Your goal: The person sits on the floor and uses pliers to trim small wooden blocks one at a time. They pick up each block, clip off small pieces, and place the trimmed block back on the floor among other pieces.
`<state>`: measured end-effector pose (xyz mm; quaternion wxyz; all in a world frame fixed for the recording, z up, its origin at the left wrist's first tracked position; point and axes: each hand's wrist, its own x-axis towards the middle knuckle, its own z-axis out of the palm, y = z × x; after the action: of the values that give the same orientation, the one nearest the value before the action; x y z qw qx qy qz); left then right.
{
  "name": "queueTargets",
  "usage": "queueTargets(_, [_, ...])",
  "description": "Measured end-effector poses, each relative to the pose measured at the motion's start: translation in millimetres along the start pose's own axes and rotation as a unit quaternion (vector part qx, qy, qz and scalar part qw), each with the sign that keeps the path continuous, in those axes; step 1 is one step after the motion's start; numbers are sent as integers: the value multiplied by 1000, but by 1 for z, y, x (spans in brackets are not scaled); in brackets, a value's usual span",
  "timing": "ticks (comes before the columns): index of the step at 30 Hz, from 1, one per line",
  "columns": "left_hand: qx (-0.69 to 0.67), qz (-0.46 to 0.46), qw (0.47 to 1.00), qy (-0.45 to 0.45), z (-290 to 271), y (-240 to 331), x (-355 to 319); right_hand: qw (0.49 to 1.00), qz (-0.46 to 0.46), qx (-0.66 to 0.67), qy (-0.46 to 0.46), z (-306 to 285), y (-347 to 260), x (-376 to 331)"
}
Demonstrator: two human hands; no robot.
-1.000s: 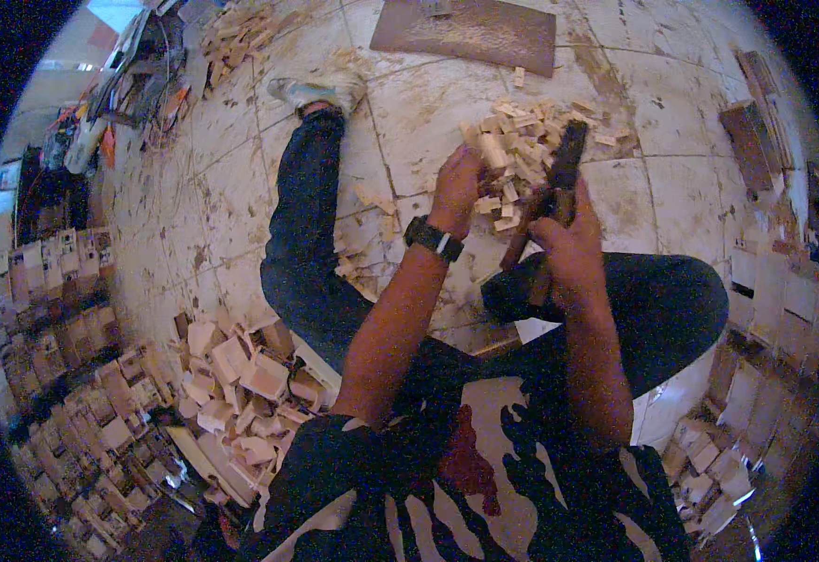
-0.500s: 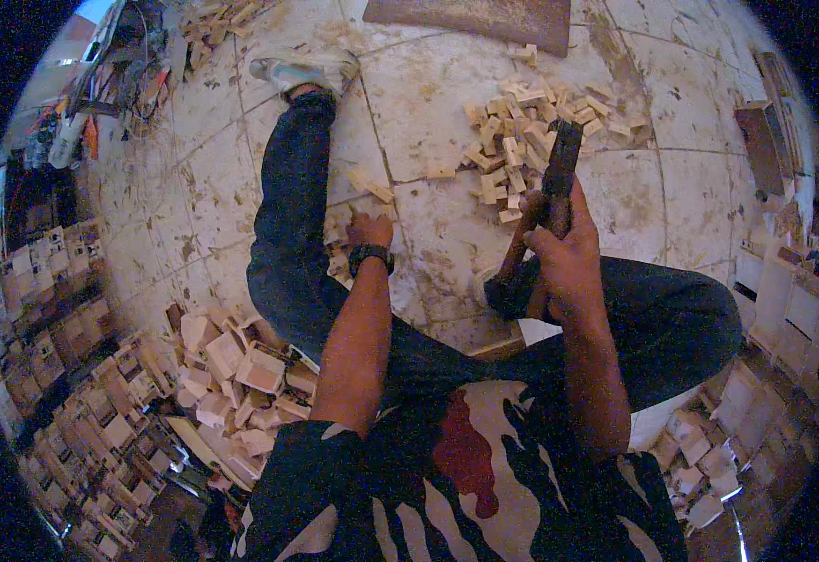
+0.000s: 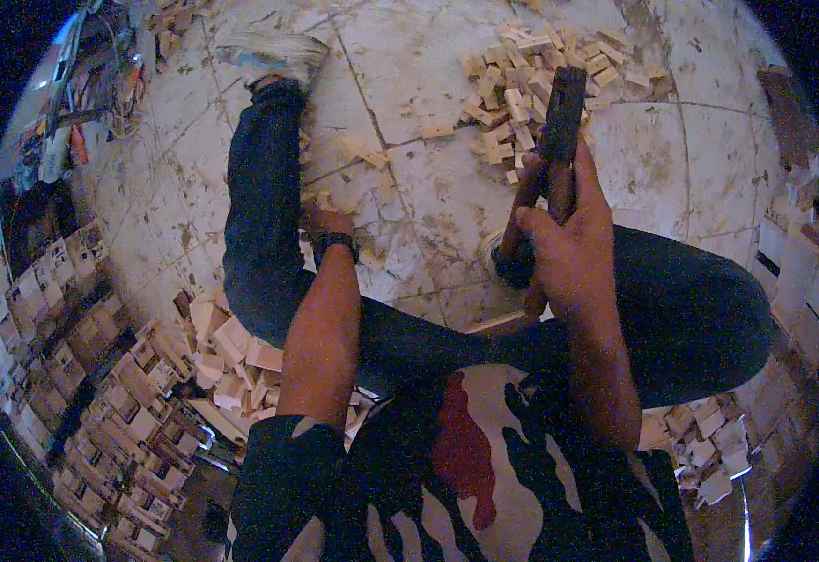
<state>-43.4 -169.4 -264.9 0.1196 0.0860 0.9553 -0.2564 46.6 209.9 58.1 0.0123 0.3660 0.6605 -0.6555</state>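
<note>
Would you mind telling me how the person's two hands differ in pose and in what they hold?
The right hand is raised and gripped round a dark tool; the left hand is lowered to the tiled floor beside the leg, holding nothing visible. The left wrist wears a black watch; the right is bare. Both are ungloved.

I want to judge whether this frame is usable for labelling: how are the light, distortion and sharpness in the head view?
Head view: dim, bluish-warm light; strong fisheye bending of floor tile lines, black rim around the circle; right hand and its dark tool fairly sharp; left hand small, partly hidden; wood blocks soft near the edge.
</note>
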Motion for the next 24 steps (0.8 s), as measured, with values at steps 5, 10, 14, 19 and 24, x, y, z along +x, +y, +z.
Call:
queueTargets(5, [-276,-169,938,-122,-16,-11,-20,999,41,10,-28,1,8,-1])
queueTargets(10, [-375,-168,907,-88,-53,-9,-5,999,-14,-38,-7,7,21,3])
queueTargets(14, [-569,-216,783,-127,-84,1,-3,997,-21,-63,-27,11,25,1])
queueTargets(19, [-852,-182,418,-256,-159,19,-17,987,-10,-151,-46,13,31,-1])
queueTargets(24, [-940,-80,104,-314,-260,36,-32,980,-34,-122,-150,17,36,-3])
